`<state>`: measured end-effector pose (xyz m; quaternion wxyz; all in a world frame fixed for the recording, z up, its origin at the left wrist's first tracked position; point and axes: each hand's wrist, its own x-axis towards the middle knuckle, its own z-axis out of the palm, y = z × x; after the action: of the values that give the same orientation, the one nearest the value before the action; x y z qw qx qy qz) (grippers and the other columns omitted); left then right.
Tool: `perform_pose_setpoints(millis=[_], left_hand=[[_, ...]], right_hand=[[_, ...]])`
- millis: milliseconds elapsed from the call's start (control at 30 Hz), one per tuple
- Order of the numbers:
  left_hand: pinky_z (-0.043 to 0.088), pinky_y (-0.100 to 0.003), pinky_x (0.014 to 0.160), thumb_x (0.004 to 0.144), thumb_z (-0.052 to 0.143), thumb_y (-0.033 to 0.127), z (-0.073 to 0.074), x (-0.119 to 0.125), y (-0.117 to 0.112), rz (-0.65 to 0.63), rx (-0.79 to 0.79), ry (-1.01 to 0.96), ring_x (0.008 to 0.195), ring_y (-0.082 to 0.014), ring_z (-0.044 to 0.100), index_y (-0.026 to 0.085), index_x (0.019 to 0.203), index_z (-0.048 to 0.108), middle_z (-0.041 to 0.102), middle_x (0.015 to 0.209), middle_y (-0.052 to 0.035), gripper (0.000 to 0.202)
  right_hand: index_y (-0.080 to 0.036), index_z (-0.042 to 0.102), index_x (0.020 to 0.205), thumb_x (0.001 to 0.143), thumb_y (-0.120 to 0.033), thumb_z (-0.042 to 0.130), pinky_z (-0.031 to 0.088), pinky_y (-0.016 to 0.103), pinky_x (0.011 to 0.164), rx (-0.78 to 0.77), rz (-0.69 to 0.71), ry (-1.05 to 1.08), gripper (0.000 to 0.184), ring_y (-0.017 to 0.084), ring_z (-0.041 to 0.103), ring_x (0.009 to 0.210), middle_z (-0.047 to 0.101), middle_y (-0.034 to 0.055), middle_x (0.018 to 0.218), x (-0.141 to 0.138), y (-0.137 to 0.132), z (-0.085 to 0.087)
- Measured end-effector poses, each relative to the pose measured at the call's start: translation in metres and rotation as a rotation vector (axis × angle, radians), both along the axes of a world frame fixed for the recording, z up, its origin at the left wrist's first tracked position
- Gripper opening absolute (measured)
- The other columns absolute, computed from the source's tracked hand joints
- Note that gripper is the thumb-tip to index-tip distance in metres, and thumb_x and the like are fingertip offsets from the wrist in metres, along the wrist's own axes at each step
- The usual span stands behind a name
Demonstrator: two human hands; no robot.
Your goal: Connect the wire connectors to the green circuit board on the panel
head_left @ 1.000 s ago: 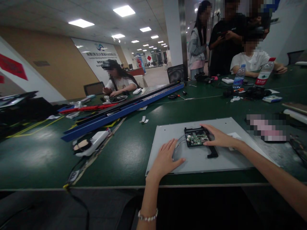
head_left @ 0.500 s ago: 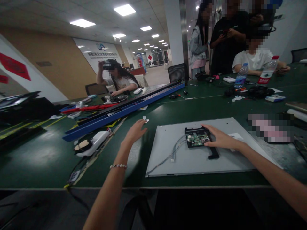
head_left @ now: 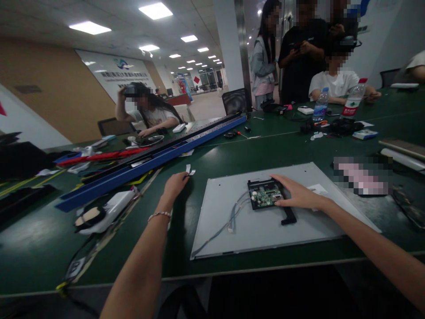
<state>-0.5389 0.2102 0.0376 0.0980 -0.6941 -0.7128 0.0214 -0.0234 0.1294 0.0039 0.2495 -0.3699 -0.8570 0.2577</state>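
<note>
My left hand [head_left: 175,185] is closed in a pinch at a small white strip [head_left: 189,169], perhaps tape or paper, on the green table. My right hand [head_left: 300,192] grips the right side of a black plastic frame [head_left: 287,215], with its thumb and a finger spread along the frame. Inside that frame sits a green circuit board [head_left: 265,196]. Grey cables [head_left: 236,204] run from the board's left side across a flat light-grey metal panel [head_left: 219,237], on which the frame lies.
A long blue bar [head_left: 152,164] stretches diagonally behind my left hand. A white device [head_left: 116,207] with a cable lies left. At the back right stand two bottles, a blue-labelled one [head_left: 320,106] and a red-labelled one [head_left: 353,101]. Several people are around the table.
My left hand has closed its fingers at the small white strip. My right hand stays at the black frame. The whole view has shifted slightly.
</note>
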Motion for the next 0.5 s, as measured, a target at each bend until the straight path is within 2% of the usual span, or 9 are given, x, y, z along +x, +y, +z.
perform_pose_setpoints(millis=[133, 267, 500], left_hand=[[0.048, -0.027, 0.086, 0.095, 0.038, 0.028, 0.009, 0.009, -0.001, 0.017, -0.017, 0.13, 0.101, -0.0222, 0.065, 0.018, 0.113, 0.066, 0.07, 0.108, -0.0128, 0.035], [0.049, -0.03, 0.084, 0.094, 0.038, 0.021, 0.013, 0.017, 0.0, 0.028, -0.031, 0.181, 0.097, -0.0246, 0.067, 0.014, 0.102, 0.069, 0.07, 0.101, -0.0164, 0.033], [0.05, -0.029, 0.081, 0.093, 0.037, 0.015, 0.015, 0.031, -0.003, 0.056, -0.018, 0.204, 0.093, -0.0244, 0.068, 0.013, 0.101, 0.068, 0.07, 0.099, -0.0168, 0.033]], right_hand=[[-0.03, 0.019, 0.151, 0.078, -0.057, 0.064, 0.031, 0.054, 0.111, -0.003, -0.004, -0.01, 0.09, 0.034, 0.033, 0.137, 0.031, 0.0088, 0.153, 0.0, 0.0, -0.001], [-0.031, 0.02, 0.151, 0.078, -0.056, 0.064, 0.031, 0.055, 0.11, 0.009, 0.006, -0.01, 0.089, 0.035, 0.033, 0.137, 0.031, 0.0077, 0.154, 0.001, 0.002, -0.004], [-0.032, 0.019, 0.151, 0.077, -0.056, 0.064, 0.03, 0.056, 0.111, 0.005, 0.004, -0.019, 0.089, 0.035, 0.032, 0.138, 0.028, 0.0069, 0.155, 0.003, 0.005, -0.011]])
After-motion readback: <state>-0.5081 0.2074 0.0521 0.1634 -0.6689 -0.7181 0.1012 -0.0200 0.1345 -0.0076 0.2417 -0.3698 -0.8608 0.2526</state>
